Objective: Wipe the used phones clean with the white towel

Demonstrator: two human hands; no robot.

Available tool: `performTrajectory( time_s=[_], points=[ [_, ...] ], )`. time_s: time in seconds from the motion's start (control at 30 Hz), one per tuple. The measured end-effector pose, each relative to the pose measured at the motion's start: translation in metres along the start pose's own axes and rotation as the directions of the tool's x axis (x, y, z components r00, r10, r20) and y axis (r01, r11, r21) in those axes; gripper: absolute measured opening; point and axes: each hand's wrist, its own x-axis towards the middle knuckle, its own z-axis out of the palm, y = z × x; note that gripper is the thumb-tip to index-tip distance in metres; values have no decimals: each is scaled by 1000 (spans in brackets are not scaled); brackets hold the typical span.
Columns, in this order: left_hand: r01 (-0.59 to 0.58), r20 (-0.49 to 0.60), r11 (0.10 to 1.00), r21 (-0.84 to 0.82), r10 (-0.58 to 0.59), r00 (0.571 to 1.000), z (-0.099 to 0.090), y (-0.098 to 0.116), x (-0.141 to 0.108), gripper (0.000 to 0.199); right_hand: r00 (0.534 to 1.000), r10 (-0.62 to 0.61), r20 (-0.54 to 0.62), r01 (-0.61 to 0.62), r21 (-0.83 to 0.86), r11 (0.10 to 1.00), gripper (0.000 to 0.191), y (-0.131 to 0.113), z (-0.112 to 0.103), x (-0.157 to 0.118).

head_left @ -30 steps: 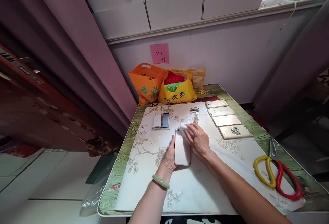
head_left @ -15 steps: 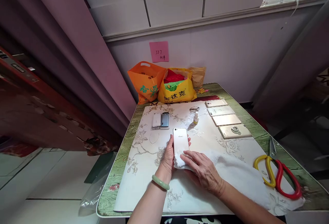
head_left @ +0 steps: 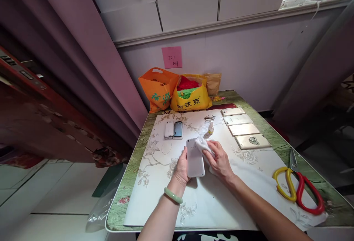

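Observation:
A silver-white phone (head_left: pixel 194 161), back side up, rests in my left hand (head_left: pixel 181 167), whose thumb lies along its left edge. A green bangle (head_left: pixel 173 195) circles that wrist. My right hand (head_left: pixel 220 160) pinches a white cloth (head_left: pixel 202 144) against the phone's upper right part; the rest of the cloth hangs under the hand. Just beyond stands a small spray bottle (head_left: pixel 211 127). Behind it lies a thin coiled item (head_left: pixel 209 118) that I cannot make out.
Several phones (head_left: pixel 243 129) lie in a column at the right; smaller phones (head_left: pixel 173 129) lie at the left. Scissors (head_left: pixel 300 187) sit near the right edge. An orange bag (head_left: pixel 158 90) and yellow bag (head_left: pixel 190 99) stand at the back.
My right hand has moved up from the phone's lower end to its upper right corner, taking the bunched cloth with it. The phone's lower part is now uncovered.

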Motion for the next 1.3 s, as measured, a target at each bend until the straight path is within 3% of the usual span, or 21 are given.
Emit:
performTrajectory(
  time_s=[0.1, 0.17, 0.27, 0.33, 0.4, 0.47, 0.57, 0.67, 0.73, 0.8, 0.9, 1.0, 1.1, 1.17, 1.23, 1.3],
  points=[
    [-78, 33, 996, -31, 79, 996, 2, 0, 0, 58, 984, -155, 88, 155, 9, 988, 41, -9, -10, -32],
    [-63, 80, 998, -19, 64, 995, 4, 0, -2, 63, 948, -279, 155, 280, 17, 960, 45, -15, -19, -46],
    [-6, 121, 1000, 18, 4, 993, 8, -1, -5, 65, 863, -423, 277, 439, 2, 898, 43, -20, -29, -51],
    [-17, 134, 1000, 15, 14, 991, 10, -1, -6, 66, 832, -442, 335, 479, -32, 877, 39, -18, -28, -42],
    [-12, 140, 1000, -1, 12, 990, 11, -1, -5, 66, 849, -405, 339, 456, -85, 886, 35, -14, -22, -28],
    [9, 133, 1000, -26, -5, 991, 11, -2, -3, 62, 902, -323, 286, 373, -144, 917, 32, -10, -12, -9],
    [-4, 82, 999, -49, 8, 997, 8, -3, 0, 50, 983, -120, 136, 148, -217, 965, 30, -10, 5, 20],
    [-20, 39, 999, -25, 21, 999, 5, -5, 3, 49, 999, 51, -11, -52, -223, 973, 28, -18, 19, 37],
    [-46, 33, 999, -24, 46, 998, 4, -6, 3, 49, 999, 40, -14, -42, -193, 980, 31, -26, 24, 35],
    [-111, 48, 993, -39, 113, 992, 5, -6, 2, 46, 996, -65, 52, 72, -146, 987, 36, -32, 27, 22],
    [-172, 87, 984, -50, 176, 981, 7, -4, -1, 47, 941, -277, 193, 295, -68, 953, 39, -37, 22, -5],
    [-104, 117, 994, -23, 106, 988, 8, -3, -5, 55, 824, -429, 371, 471, -27, 882, 36, -36, 9, -25],
    [-58, 110, 998, -20, 60, 992, 7, -2, -6, 63, 704, -499, 506, 578, 0, 816, 33, -28, -9, -31],
    [-86, 103, 995, -57, 92, 990, 8, -1, -4, 64, 675, -497, 545, 599, -12, 801, 31, -19, -20, -28],
    [-102, 114, 991, -86, 111, 987, 10, 0, -3, 63, 711, -454, 536, 571, -64, 819, 33, -9, -27, -22],
    [-70, 144, 993, -93, 83, 986, 12, 1, -3, 63, 796, -383, 469, 495, -140, 857, 35, 1, -30, -14]
  ],
)
